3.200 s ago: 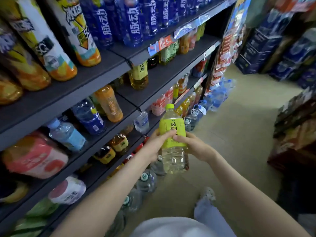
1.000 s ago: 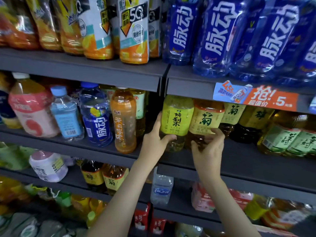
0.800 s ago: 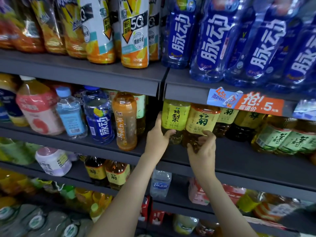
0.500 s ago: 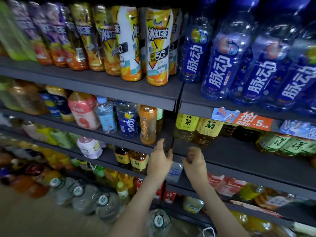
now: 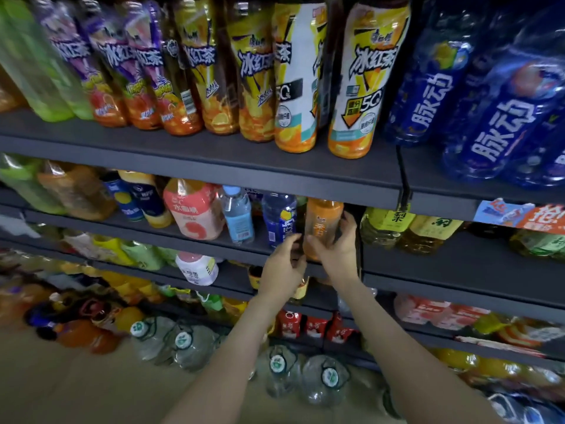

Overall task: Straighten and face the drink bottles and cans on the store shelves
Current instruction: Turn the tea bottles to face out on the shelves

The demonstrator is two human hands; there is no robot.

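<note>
1. Right grip [image 5: 336,244] is wrapped round the tall orange plastic drink bottle [image 5: 324,218]. Its thumb is on the front and its fingers go round the right side. Left grip [image 5: 282,266] is low by the bottle's left side with its fingers bent. I cannot tell if it touches the bottle or holds anything.
2. The long dark grey shelf [image 5: 159,237] is the biggest thing here. The orange bottle stands on it near the front edge, at the right end of its row, just under the shelf above.
3. The orange bottle looks full, so I think it is a bit heavy. It is tall and thin, so it could tip over if pushed up high.
4. Its plastic looks smooth and may be slippery. I think it will bend in a little if squeezed hard, but it should not break like glass.
5. The best place to hold looks like the middle, round the label. The other grip can go down near the bottom to help turn it until the label faces out.
6. The dark blue plastic bottle [image 5: 279,221] stands just beside it on the left, so fingers have little room there. The small clear bottle with the light blue label [image 5: 240,218] is next along.
7. The orange bottle's cap is hidden.
</note>
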